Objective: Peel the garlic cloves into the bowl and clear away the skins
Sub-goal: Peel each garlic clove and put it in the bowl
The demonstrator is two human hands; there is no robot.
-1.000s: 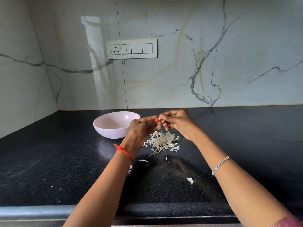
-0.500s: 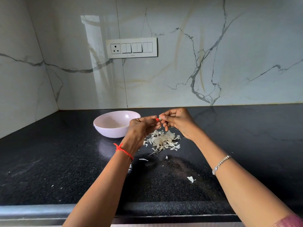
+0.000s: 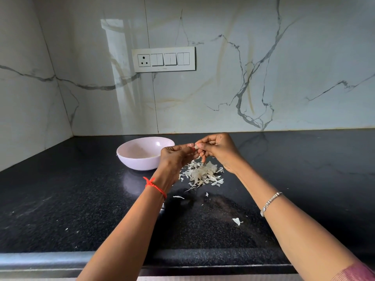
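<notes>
A small garlic clove [image 3: 196, 147] is pinched between the fingertips of my left hand [image 3: 176, 159] and my right hand [image 3: 218, 149], held in the air above a heap of papery white skins [image 3: 200, 173] on the black counter. Most of the clove is hidden by my fingers. A pale pink bowl [image 3: 142, 152] stands just left of my left hand; its inside looks bare from here, though its near part is hidden by the rim.
Stray skin bits lie nearer me on the counter [image 3: 60, 195], one [image 3: 237, 221] at the right, one [image 3: 178, 197] by my left wrist. Marble walls close the back and left; a switch panel [image 3: 163, 59] sits on the back wall.
Both hands stay together over the skin heap, working the clove with small finger motions; they have lifted slightly. Nothing else moved.
</notes>
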